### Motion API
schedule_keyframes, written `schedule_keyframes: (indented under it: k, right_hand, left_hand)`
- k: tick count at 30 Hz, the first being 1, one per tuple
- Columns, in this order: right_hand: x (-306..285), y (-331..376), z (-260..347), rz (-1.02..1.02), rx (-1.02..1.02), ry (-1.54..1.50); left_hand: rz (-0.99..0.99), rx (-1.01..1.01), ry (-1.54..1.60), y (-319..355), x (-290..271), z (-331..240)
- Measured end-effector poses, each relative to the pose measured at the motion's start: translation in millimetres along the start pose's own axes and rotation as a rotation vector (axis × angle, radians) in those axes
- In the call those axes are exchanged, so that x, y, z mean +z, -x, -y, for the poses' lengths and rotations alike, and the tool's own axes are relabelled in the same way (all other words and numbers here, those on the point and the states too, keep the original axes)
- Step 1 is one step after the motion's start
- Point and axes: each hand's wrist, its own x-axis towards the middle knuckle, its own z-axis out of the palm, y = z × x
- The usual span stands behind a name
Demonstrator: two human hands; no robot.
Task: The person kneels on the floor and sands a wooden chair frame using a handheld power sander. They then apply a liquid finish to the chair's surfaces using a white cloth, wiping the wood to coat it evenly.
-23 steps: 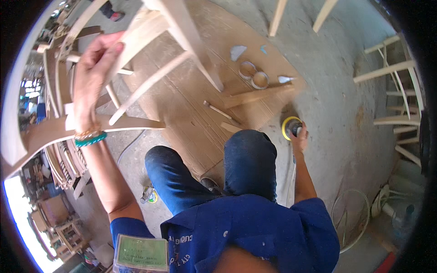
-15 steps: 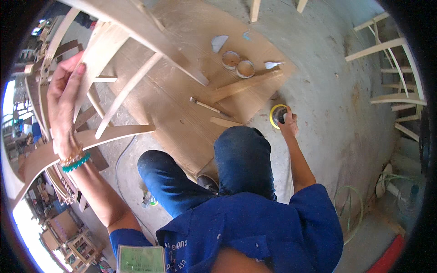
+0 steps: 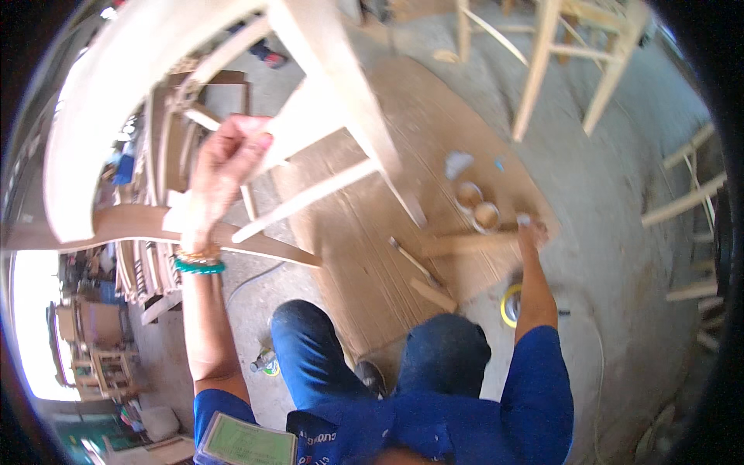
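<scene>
My left hand (image 3: 225,167), with a green beaded bracelet at the wrist, is closed round the edge of a pale wooden chair frame (image 3: 333,70) raised at the left. My right hand (image 3: 534,234) is low over the right edge of the cardboard, touching or just above a small white scraper (image 3: 524,220). Its fingers are blurred, so their grip is unclear. Beside my right forearm, a round sander with a yellow rim (image 3: 508,305) rests on the floor, partly hidden by the arm. Two round tins of tan filler (image 3: 486,216) stand near that hand.
A cardboard sheet (image 3: 349,294) covers the floor ahead, bearing a wood strip (image 3: 469,245), a brush-like stick (image 3: 413,261) and a wood block (image 3: 434,295). Pale chair frames stand far right (image 3: 573,50) and at the right edge (image 3: 686,201). Stacked curved parts (image 3: 147,271) lie left.
My right hand has let go of the sander and moved forward to the white scraper. The view has shifted. My left hand still grips the chair frame.
</scene>
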Motion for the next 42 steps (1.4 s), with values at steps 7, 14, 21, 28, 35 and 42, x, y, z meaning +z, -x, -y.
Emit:
schedule_keyframes:
  k: [7, 14, 21, 28, 35, 42]
  right_hand:
    - [12.5, -14.6, 24.3, 0.151, -0.018, 0.111]
    - [-1.4, -9.0, 21.9, 0.131, 0.045, -0.379]
    - [-109.0, 37.6, 21.4, 0.018, -0.22, -1.64]
    - [-334.5, 141.8, 99.2, 0.115, -0.485, -1.744]
    - [-390.3, 191.8, 162.4, -0.071, -0.774, -1.6]
    - [-406.5, 194.8, 203.3, -0.19, -0.84, -1.329]
  left_hand:
    - [0.016, 0.028, 0.146, 3.2, -6.0, -8.7]
    - [0.008, 0.03, 0.125, 8.9, -11.2, -3.8]
    - [-0.043, 0.059, 0.057, 2.9, -1.2, 5.3]
    - [-0.14, 0.136, -0.128, 8.2, -13.5, 6.8]
    - [-0.082, 0.073, -0.215, 9.8, -15.9, -12.8]
    - [-0.112, 0.126, -0.22, 11.9, -19.6, -10.1]
